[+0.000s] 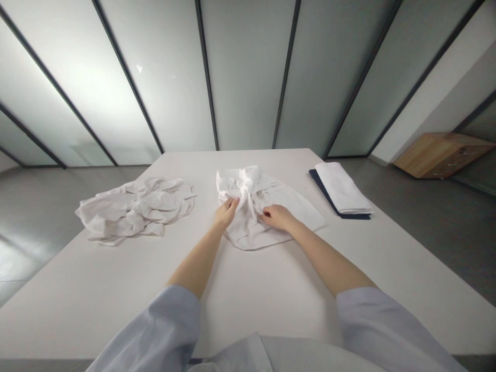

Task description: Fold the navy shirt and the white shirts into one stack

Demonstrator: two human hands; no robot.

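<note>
A crumpled white garment (248, 235) lies in the middle of the table, its near part spread out and its far part bunched up. My left hand (227, 213) pinches the cloth at the garment's left side. On its right part, my right hand (276, 216) has its fingers curled together on the fabric, gripping a fold near the middle. The garment's exact kind is hard to tell because of the folds.
Another rumpled white garment (135, 209) lies at the table's left. Folded white cloth (343, 188) rests on folded dark navy cloth (327, 192) near the right edge of the white table (267, 299). Beyond stand frosted glass panels (248, 77) and a wooden cabinet (434, 155).
</note>
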